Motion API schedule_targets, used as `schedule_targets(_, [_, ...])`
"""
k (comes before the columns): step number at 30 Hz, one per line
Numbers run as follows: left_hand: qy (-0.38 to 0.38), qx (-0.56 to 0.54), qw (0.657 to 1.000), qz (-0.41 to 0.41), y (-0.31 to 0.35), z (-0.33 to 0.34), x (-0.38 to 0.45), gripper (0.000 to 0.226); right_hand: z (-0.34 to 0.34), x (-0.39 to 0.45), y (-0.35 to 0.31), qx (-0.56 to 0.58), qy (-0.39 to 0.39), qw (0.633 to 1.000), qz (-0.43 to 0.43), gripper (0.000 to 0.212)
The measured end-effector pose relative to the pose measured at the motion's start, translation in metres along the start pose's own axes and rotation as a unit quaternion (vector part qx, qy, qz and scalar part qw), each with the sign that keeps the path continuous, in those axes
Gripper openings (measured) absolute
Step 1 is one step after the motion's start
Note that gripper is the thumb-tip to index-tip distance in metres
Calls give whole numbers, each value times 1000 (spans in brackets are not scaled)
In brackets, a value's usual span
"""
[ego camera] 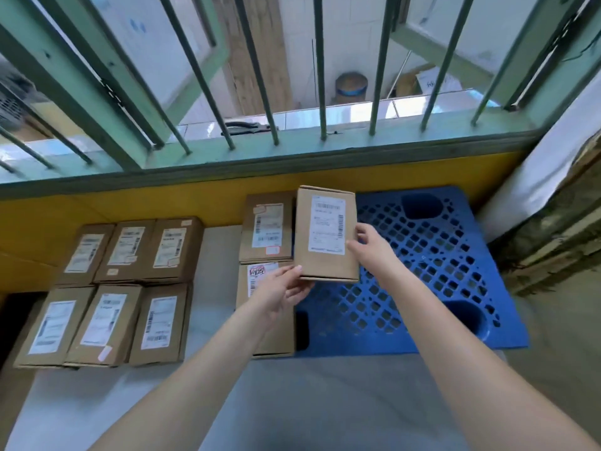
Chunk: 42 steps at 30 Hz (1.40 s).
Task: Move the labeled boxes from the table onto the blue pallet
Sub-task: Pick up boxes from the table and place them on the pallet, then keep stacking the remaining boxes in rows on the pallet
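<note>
In the head view, a labeled cardboard box [327,234] is held at the centre of the frame, label side up, above the left part of the blue pallet [432,255]. It is supported from two sides: the left hand [282,292] is closed on its lower left corner, with the thumb on top and the fingers underneath, while the right hand [369,245] is pressed against its right edge, the fingers curled around the side. This two-point grasp is judged to keep the box level and the label readable while it is lowered.

Just left of the held box, two boxes are seen at the pallet's left edge: a rear box [267,227] and a front box [260,307] partly hidden behind the left forearm. They appear to rest on the pallet itself, though the overlap makes this hard to confirm. The held box is lined up beside the rear one, which suggests that a tidy row is intended.

In the lower left of the frame, six labeled boxes [107,288] are laid on the grey table [292,402] in two rows of three, touching one another, labels up. They are yet to be moved.

Across the upper half of the frame, a green barred window [247,92] is seen above a yellow wall band [162,203].
</note>
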<state>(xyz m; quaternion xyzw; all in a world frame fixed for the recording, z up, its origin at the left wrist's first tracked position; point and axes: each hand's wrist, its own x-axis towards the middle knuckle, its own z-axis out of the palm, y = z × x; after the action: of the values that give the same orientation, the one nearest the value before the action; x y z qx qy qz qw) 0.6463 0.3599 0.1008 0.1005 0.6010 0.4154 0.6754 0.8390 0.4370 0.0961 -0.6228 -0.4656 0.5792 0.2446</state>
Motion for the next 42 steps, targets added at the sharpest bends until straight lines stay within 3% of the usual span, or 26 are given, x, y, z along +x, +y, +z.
schedule_targets(3, [27,20,999,-30,-3,14,13,23,-11,5,13,12,6,999,36,50])
schedule_targets(6, [35,28,998,-49,-1,20,23,17,-12,7,23,7,-6,998,58,65])
schedule_targets(10, [43,41,998,-27,10,22,42,18,-7,15,26,-36,-16,999,14,72])
schedule_targets(13, [62,150,987,2,19,18,54,20,-2,26,26,-84,-2,996,-1,82])
schedule_targets(15, [89,327,939,57,21,12,60,19,3,33,29,-104,-5,995,-6,89])
schedule_targets(17, [126,506,843,130,23,4,64,26,9,41,35,-127,1,992,-19,89])
schedule_targets(20, [161,627,733,209,22,-12,71,45,16,45,39,-154,34,987,-40,75])
schedule_targets(25, [93,706,667,219,16,-36,75,64,26,50,44,-239,53,967,-71,51])
schedule_targets(30, [59,715,667,199,20,-42,72,68,31,48,42,-332,65,940,-43,64])
schedule_targets(33, [64,687,695,203,24,-41,61,66,40,43,28,-322,90,941,-50,71])
schedule_targets(37, [137,633,733,207,28,-59,34,60,72,42,-9,-286,121,942,-127,68])
schedule_targets(42, [251,587,755,151,28,-120,-15,57,147,31,-53,-242,40,946,-211,66])
